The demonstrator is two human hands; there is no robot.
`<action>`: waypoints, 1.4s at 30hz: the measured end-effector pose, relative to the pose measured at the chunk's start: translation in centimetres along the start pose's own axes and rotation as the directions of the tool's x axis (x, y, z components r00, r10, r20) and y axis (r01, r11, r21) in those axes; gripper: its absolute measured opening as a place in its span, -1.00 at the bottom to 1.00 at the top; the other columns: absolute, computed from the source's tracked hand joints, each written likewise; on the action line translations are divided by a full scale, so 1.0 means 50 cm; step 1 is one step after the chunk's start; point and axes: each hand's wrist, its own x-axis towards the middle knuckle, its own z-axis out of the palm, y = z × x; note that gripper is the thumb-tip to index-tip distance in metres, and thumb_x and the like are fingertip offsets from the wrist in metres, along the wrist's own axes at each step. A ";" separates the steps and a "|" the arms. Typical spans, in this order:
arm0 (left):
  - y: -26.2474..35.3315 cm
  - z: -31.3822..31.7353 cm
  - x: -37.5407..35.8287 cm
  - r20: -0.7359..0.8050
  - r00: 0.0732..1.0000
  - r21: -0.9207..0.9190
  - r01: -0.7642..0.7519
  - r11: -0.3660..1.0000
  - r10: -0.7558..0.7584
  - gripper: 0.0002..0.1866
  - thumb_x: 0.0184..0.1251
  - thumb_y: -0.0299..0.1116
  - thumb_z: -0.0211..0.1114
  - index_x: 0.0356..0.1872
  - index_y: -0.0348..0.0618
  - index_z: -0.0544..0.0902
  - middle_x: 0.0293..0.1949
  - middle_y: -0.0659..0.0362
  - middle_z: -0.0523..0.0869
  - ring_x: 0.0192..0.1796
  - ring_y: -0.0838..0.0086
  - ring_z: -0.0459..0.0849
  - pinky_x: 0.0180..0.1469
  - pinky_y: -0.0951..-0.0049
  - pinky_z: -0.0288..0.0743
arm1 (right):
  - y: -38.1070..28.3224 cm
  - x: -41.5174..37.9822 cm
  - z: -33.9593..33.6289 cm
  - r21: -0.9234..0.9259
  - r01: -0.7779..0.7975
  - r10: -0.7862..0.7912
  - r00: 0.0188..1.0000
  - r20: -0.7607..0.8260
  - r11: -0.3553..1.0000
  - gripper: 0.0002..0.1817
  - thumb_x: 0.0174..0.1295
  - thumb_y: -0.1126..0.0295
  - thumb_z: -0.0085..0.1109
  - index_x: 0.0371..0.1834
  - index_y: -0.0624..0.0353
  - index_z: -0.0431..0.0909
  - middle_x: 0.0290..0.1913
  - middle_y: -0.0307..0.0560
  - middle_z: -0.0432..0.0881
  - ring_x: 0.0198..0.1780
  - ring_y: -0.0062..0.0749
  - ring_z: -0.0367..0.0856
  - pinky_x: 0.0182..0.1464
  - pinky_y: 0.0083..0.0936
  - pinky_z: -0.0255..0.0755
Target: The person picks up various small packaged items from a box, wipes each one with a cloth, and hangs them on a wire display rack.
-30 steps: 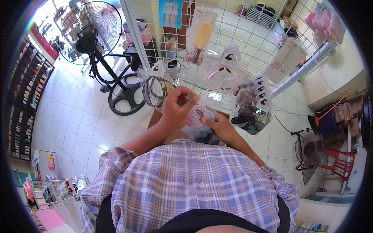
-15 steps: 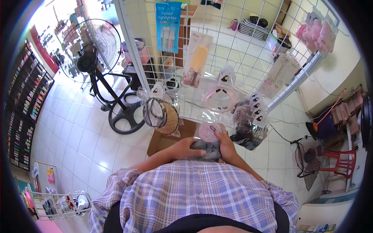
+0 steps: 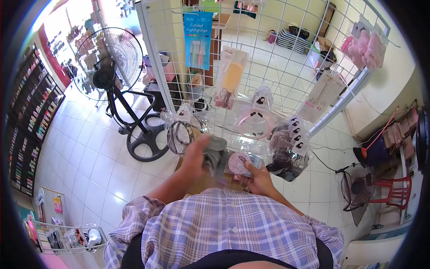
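In front of my shirt, my right hand [image 3: 257,178] grips a clear plastic packet with a round pink patterned piece [image 3: 238,163] in it, the thumb lying across its edge. My left hand [image 3: 193,159], smeared by motion, is closed on a dark grey packet [image 3: 216,154] just left of the pink one. Close behind the left hand hang bagged round items [image 3: 179,136] on the wire grid. A pink headband [image 3: 254,124] in a clear bag hangs above the right hand, and black bagged items [image 3: 286,157] hang to its right.
The white wire grid [image 3: 286,58] rises ahead with a blue highlighter pack [image 3: 197,40] on it. Below my hands is a cardboard box [image 3: 190,181]. A black standing fan [image 3: 107,74] is at the left, a smaller fan [image 3: 358,181] and red chair [image 3: 394,190] at the right.
The dark grey packet has come away from the pink one; my left hand has carried it up and to the left. My right hand keeps the pink packet, slightly lower and to the right.
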 end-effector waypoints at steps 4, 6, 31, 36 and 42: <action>-0.073 -0.009 -0.008 0.084 0.988 0.935 -0.123 0.333 0.131 -0.48 0.11 -0.21 0.44 0.02 -0.29 0.50 -0.10 0.07 0.67 -0.08 0.42 0.64 0.01 0.39 0.52 | 0.004 -0.003 0.022 -0.094 0.013 -0.016 0.999 -0.033 0.996 -0.53 0.40 0.33 0.02 0.30 0.01 0.10 0.12 0.00 0.46 -0.01 -0.17 0.63 -0.24 -0.31 0.73; -0.079 -0.016 -0.006 0.172 0.967 0.969 -0.200 0.143 0.187 -0.45 0.05 -0.24 0.50 0.02 -0.28 0.50 -0.12 0.10 0.66 -0.09 0.47 0.62 -0.01 0.43 0.51 | -0.013 -0.005 0.023 -0.016 0.000 0.000 1.000 -0.012 1.000 -0.52 0.41 0.35 -0.01 0.32 -0.02 0.05 0.13 0.00 0.44 -0.02 -0.15 0.63 -0.24 -0.29 0.73; -0.022 0.078 0.004 0.263 0.965 0.961 -0.262 0.089 0.007 -0.36 -0.28 -0.18 0.66 -0.11 -0.19 0.58 -0.38 0.08 0.71 -0.33 0.41 0.68 -0.22 0.40 0.53 | -0.027 -0.008 -0.021 0.070 -0.350 0.283 0.846 0.452 0.934 -0.20 0.30 -0.25 -0.26 0.43 0.12 0.10 0.35 0.13 0.28 0.29 0.18 0.36 -0.02 0.30 0.50; 0.001 0.091 0.014 0.284 0.946 0.953 -0.297 -0.063 -0.154 -0.41 -0.27 -0.17 0.64 -0.13 -0.13 0.61 -0.38 0.04 0.70 -0.36 0.32 0.68 -0.25 0.38 0.53 | -0.001 -0.015 -0.039 0.265 -0.420 0.186 0.770 0.611 0.868 -0.32 0.35 -0.02 -0.20 0.41 0.20 0.11 0.30 0.16 0.34 0.27 0.21 0.38 0.06 0.29 0.46; 0.025 0.071 0.050 0.128 0.955 0.964 -0.184 0.195 0.268 -0.58 0.19 -0.23 0.38 0.00 -0.24 0.53 -0.21 0.06 0.71 -0.23 0.29 0.71 -0.16 0.34 0.55 | -0.004 0.001 -0.010 0.256 -0.284 0.220 0.942 0.253 0.924 -0.50 0.48 0.19 -0.31 0.39 0.20 0.13 0.30 0.16 0.35 0.29 0.19 0.37 0.13 0.32 0.39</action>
